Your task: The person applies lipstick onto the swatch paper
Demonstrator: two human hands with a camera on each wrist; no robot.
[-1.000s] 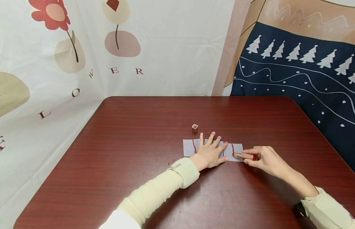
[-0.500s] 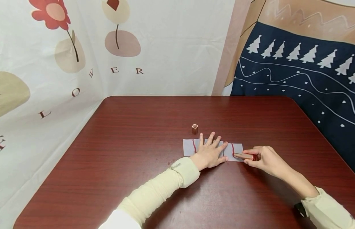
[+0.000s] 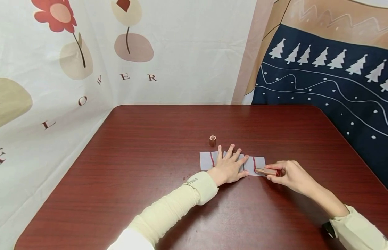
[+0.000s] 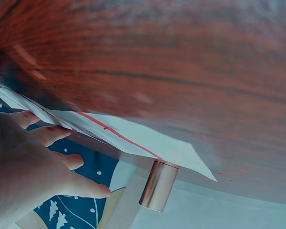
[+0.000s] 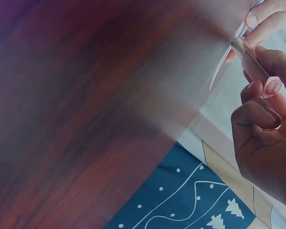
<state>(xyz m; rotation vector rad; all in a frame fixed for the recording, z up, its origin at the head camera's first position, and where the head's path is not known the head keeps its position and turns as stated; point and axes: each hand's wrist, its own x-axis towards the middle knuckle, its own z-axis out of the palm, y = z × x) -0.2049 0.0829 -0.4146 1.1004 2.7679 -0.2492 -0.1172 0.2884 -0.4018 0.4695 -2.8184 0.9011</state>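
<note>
My left hand (image 3: pixel 229 167) lies with spread fingers on white paper (image 3: pixel 205 161) that has red lines across it. Its palm and fingers cover the paper's middle; in the left wrist view one red line (image 4: pixel 119 135) runs along the sheet. A rose-gold lipstick (image 3: pixel 268 171) is pinched between the thumb and fingers of my right hand (image 3: pixel 293 176). Its tip is at the lower end of a red line (image 3: pixel 254 163) on the right part of the paper. The right wrist view shows the round label (image 5: pixel 272 88) on the lipstick's base.
The lipstick's cap (image 3: pixel 213 141) stands upright on the table behind the paper, open end up. Around it stretches the dark red-brown table (image 3: pixel 143 166). A white flower-print cloth (image 3: pixel 187 52) hangs behind and at left, a navy tree-print cloth (image 3: pixel 322 80) at right.
The right hand and lipstick have shifted very slightly downward. The left hand, paper and cap stay where they were.
</note>
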